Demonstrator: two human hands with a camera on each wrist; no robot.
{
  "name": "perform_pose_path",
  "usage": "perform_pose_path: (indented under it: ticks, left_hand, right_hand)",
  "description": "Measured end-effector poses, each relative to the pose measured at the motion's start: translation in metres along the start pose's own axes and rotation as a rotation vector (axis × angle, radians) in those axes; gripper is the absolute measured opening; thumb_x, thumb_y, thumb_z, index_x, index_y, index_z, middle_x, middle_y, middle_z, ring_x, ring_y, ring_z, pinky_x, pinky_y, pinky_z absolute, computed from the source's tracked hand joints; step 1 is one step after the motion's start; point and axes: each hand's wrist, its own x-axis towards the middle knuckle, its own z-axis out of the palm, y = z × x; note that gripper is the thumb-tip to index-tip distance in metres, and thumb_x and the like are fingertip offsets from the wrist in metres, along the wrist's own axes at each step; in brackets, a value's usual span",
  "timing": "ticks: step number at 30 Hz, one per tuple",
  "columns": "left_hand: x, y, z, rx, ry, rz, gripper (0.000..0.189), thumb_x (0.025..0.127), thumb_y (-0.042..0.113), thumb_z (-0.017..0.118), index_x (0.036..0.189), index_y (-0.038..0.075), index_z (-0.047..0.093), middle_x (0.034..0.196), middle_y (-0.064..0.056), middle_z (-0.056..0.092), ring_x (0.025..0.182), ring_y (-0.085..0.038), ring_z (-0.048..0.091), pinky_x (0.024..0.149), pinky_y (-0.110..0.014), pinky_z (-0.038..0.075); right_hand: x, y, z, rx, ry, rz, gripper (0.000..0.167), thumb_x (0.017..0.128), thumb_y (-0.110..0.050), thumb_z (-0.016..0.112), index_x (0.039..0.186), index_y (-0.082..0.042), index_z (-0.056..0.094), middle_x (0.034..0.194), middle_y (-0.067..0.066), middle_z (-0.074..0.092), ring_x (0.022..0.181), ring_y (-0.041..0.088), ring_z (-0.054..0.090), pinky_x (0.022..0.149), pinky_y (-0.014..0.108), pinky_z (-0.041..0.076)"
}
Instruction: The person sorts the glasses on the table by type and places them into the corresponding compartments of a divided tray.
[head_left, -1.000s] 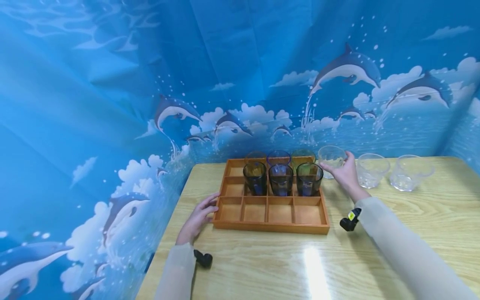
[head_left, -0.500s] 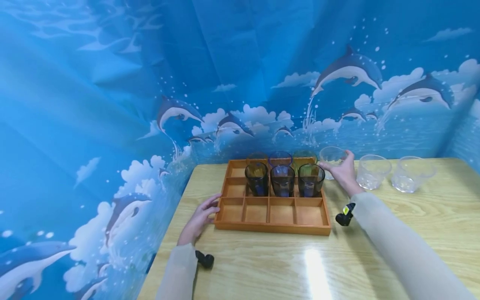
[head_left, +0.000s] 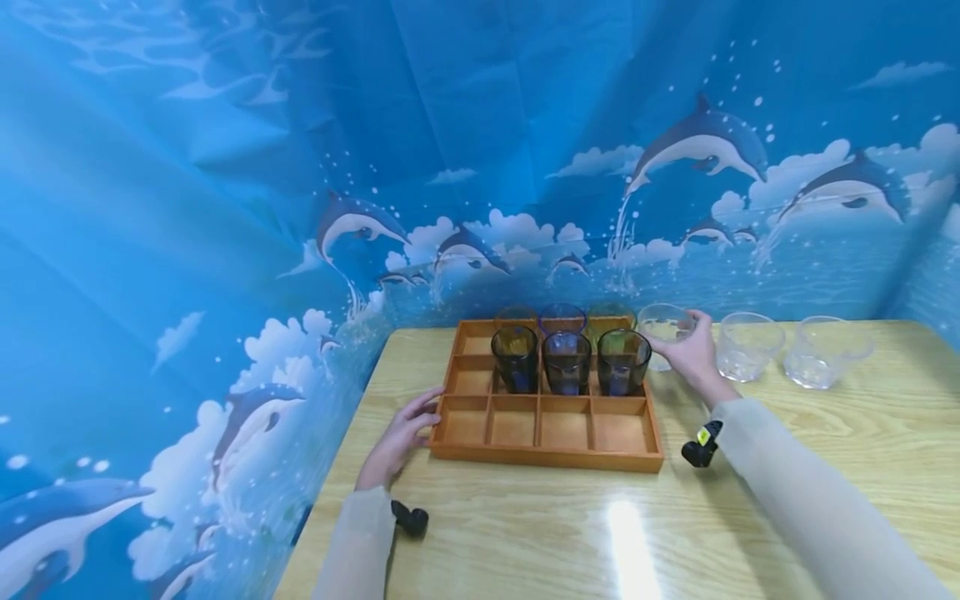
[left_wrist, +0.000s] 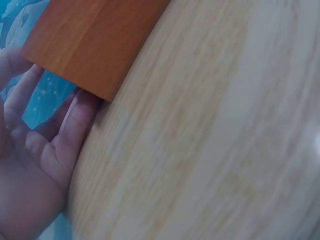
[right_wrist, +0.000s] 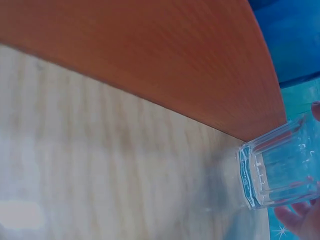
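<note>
A brown wooden tray (head_left: 546, 458) with square compartments lies on the table. My left hand (head_left: 399, 437) rests its fingers against the tray's left side; in the left wrist view those fingers (left_wrist: 77, 117) touch its corner, fairly straight. Beyond the tray's right side, my right hand (head_left: 693, 354) grips a clear drinking glass (head_left: 663, 327) between thumb and fingers. The right wrist view shows this glass (right_wrist: 282, 162) near the tray wall (right_wrist: 175, 60), its base toward the table. Whether it touches the table I cannot tell.
Dark tinted glasses (head_left: 566, 367) stand in the tray's middle row. Behind them are amber, blue-rimmed (head_left: 562, 319) and green glasses (head_left: 611, 321). Two more clear glasses, one nearer (head_left: 742, 354) and one farther right (head_left: 813, 362), stand on the table. A dolphin-print curtain (head_left: 480, 150) hangs behind.
The clear glass in my right hand has come slightly down or nearer in the head view. My left hand stays at the tray, and the head view has shifted a little.
</note>
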Motion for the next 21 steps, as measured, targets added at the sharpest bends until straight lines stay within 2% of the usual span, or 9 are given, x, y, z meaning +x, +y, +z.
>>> perform_pose_path:
  ticks: [7,16,21]
  left_hand:
    - [0.000,0.000,-0.001,-0.002,-0.003,0.009,0.048,0.088,0.015,0.059,0.134,0.027,0.051,0.138,-0.007,0.041,0.114,-0.027,0.045,0.073,-0.037,0.045]
    - [0.000,-0.001,-0.001,0.007,-0.012,0.015,0.048,0.089,0.017,0.059,0.135,0.026,0.049,0.139,-0.007,0.040,0.116,-0.028,0.044,0.075,-0.037,0.045]
    - [0.001,-0.002,-0.001,0.015,-0.014,0.018,0.048,0.089,0.017,0.059,0.136,0.025,0.049,0.139,-0.008,0.040,0.117,-0.028,0.043,0.075,-0.037,0.045]
  right_hand:
    - [-0.021,-0.016,-0.010,0.002,-0.028,-0.012,0.116,0.061,-0.063,0.074,0.144,-0.010,0.013,0.128,0.022,0.039,0.110,0.039,0.042,0.083,0.053,0.041]
    - [-0.061,-0.055,-0.030,0.010,-0.062,-0.025,0.102,0.069,-0.053,0.075,0.141,-0.005,0.020,0.123,0.020,0.042,0.106,0.032,0.043,0.076,0.043,0.043]
    - [-0.076,-0.062,-0.040,0.024,-0.087,-0.059,0.094,0.076,-0.040,0.075,0.141,-0.002,0.020,0.123,0.023,0.041,0.108,0.034,0.042,0.082,0.046,0.039]
